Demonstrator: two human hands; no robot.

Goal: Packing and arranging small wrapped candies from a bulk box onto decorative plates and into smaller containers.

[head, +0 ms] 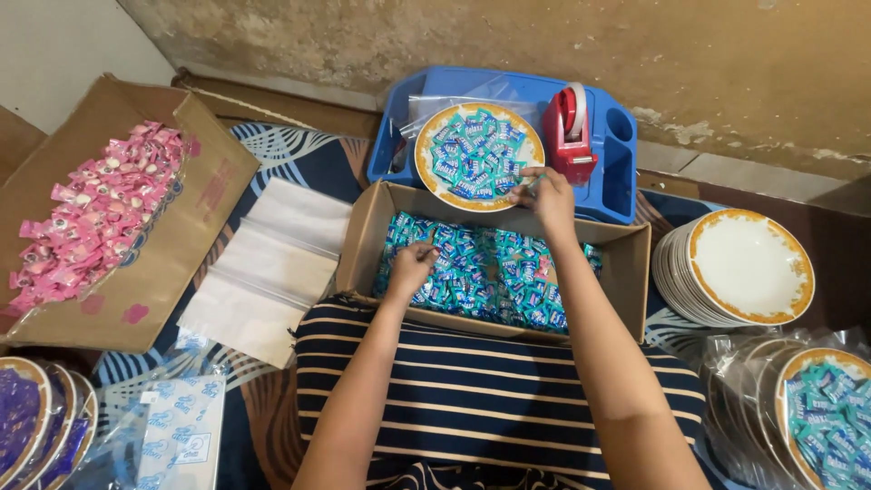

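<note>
Just beyond the cardboard box, we're reaching our right hand, pinching a teal candy, onto the plate; left hand is grabbing candies inside the box.

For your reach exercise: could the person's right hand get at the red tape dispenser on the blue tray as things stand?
Probably yes: the right hand hovers at the candy plate rim, with the red tape dispenser just beyond and nothing between them.

I saw matt corrugated cardboard box, glossy foil-wrapped candies, a glazed ceramic plate, a smooth blue plastic tray, and a rough plaster wall.
</note>
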